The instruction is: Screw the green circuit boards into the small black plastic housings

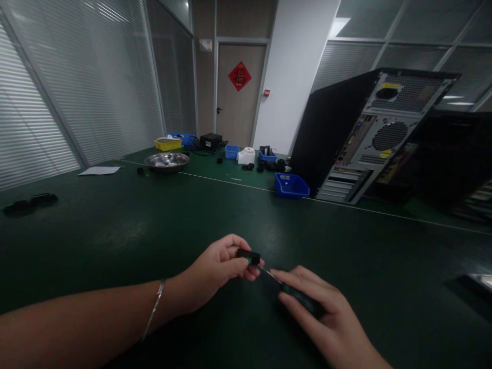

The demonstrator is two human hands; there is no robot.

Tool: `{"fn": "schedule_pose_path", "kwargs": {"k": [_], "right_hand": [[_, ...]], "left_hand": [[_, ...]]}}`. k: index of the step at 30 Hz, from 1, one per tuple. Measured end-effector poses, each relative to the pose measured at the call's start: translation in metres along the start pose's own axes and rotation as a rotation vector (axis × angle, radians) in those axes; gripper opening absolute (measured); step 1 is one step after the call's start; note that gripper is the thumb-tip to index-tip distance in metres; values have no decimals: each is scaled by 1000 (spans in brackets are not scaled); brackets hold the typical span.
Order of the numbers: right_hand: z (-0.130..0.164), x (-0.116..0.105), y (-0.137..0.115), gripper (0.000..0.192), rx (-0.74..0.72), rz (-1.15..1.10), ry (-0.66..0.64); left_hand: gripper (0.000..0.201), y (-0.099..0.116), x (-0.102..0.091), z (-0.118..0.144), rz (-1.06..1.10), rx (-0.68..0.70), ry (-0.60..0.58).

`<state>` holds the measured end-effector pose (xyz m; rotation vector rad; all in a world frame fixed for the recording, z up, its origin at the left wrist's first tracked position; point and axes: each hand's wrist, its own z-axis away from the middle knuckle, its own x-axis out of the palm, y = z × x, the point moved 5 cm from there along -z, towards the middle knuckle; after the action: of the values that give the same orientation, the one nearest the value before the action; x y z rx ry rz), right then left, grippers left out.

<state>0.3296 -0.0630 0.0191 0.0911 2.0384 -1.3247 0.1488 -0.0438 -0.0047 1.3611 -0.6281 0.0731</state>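
Observation:
My left hand point(225, 264) pinches a small black part point(249, 255) with a bit of green on it, held above the green tabletop point(154, 246). I cannot make out exactly what the part is. In my right hand point(319, 302) lies a screwdriver point(302, 299) with a dark handle, its thumb and fingers closed round it. The thin metal shaft points left, and its tip meets or lies very near the right end of the black part. My fingers partly hide both things.
A blue bin point(291, 185) stands beside a large black computer case point(334, 133) at right. Further back are a steel bowl point(167, 161), a yellow tray point(168, 145) and a white device point(246, 156). Dark objects point(31, 203) and a paper sheet point(100, 170) lie left.

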Motion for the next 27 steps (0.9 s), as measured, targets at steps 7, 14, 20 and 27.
{"fn": "schedule_pose_path", "kwargs": {"k": [7,14,20,27], "right_hand": [[1,0,0,34,8,1,21],[3,0,1,34,-9,-7,15],[4,1,3,36,-19,-18,8],[2,2,2,35,-7,-18,-3]], "left_hand": [[23,7,-2,3,-121,13,39],[22,2,1,2,-227,40,-59],[19,2,1,4,-340,21,-91],[20,-1,4,4,-278,-19,-136]]}}
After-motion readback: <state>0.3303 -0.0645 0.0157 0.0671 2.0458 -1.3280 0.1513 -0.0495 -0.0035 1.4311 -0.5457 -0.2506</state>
